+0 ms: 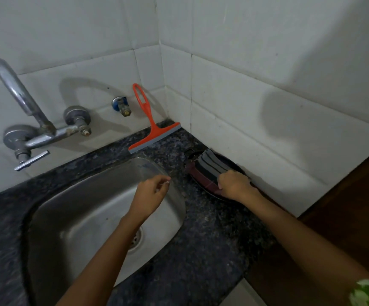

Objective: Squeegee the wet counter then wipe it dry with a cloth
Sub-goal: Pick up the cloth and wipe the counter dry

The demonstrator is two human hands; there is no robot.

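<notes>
Here the right hand (234,184) fingers clutch the striped cloth (210,166); left hand (151,191) fingers loosely curled, empty.

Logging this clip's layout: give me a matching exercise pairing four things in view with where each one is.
Things:
1. squeegee
2. striped cloth
3. left hand
4. tap

Places:
A. fixed to the tiled wall, left of the sink
B. above the sink's right edge, holding nothing
C. leaning on the wall at the back corner, blade on the counter
D. under the right hand, on a dark dish by the right wall

Pairs: 1-C, 2-D, 3-B, 4-A
</notes>
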